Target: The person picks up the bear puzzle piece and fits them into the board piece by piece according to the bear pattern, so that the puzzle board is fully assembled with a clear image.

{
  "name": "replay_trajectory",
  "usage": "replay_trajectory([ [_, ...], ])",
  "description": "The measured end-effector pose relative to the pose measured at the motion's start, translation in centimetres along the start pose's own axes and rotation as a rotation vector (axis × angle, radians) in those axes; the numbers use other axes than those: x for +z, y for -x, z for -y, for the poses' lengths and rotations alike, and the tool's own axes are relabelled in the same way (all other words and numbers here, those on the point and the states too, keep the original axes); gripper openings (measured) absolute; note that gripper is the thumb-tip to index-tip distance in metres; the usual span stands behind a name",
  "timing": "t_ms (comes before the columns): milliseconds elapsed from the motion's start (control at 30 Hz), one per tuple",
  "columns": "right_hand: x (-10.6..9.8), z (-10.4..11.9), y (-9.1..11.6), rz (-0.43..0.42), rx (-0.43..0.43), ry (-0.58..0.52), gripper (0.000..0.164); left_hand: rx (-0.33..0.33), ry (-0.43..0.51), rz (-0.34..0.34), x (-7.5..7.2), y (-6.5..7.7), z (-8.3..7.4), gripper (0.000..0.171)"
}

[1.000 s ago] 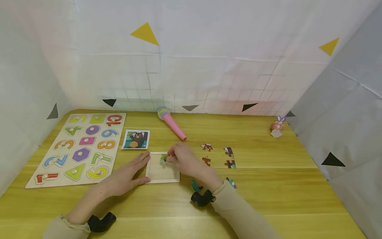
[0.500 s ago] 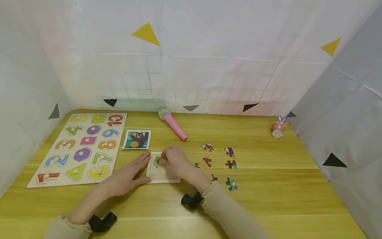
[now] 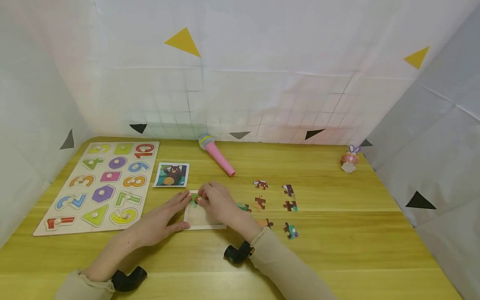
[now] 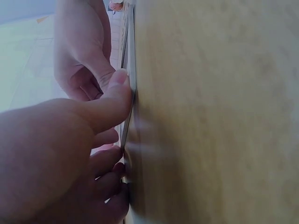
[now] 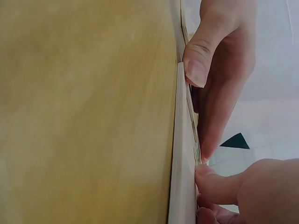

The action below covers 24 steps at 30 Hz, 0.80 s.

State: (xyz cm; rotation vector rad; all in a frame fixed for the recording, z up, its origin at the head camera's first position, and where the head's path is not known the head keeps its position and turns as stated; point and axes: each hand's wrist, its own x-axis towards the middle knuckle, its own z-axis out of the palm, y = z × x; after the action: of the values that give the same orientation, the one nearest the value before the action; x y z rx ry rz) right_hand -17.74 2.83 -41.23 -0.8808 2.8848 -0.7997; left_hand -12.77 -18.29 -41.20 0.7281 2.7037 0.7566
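My left hand [image 3: 159,217] rests along the left side of a small square wooden puzzle tray [image 3: 205,227], its thumb at the near left corner and its fingers toward the far one. In the left wrist view, the left thumb [image 4: 120,86] presses at the tray's edge. Inside the far left corner of the tray, my right hand [image 3: 219,204] pinches a green and brown jigsaw piece [image 3: 193,200] between thumb and fingertips. The right hand covers the tray's right part. In the right wrist view, the fingertips of both hands come close together at the tray's rim [image 5: 183,177].
Several loose jigsaw pieces [image 3: 260,203] lie right of the tray. Behind it are a bear picture card [image 3: 171,175] and a pink toy microphone [image 3: 219,157]. A wooden number board [image 3: 144,189] lies on the left; a small bunny-eared figurine [image 3: 350,159] stands far right.
My right hand has slid the jigsaw piece leftward within the tray, from its far middle to the far left corner. The left hand has stayed at the tray's side.
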Motion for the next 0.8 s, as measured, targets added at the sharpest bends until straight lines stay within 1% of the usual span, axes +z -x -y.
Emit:
replay_trajectory([
  [267,0.35,-0.18,-0.13,-0.018,0.016,-0.03,0.019,0.006,-0.012,0.004,0.03,0.06,0.03,0.072],
  [400,0.35,-0.16,-0.09,-0.016,0.037,-0.042,0.019,0.01,-0.023,0.005,0.01,0.12,-0.11,0.071],
  [500,0.34,-0.16,-0.07,-0.011,0.056,-0.046,0.019,0.027,-0.037,0.003,0.01,0.19,-0.34,0.071],
  [667,0.33,-0.18,-0.12,-0.009,0.075,-0.059,0.019,0.081,-0.076,0.0,0.05,0.2,-0.72,0.069],
  [800,0.33,-0.17,-0.11,-0.013,0.077,-0.062,0.019,0.088,-0.098,0.02,0.16,0.06,-0.83,0.068],
])
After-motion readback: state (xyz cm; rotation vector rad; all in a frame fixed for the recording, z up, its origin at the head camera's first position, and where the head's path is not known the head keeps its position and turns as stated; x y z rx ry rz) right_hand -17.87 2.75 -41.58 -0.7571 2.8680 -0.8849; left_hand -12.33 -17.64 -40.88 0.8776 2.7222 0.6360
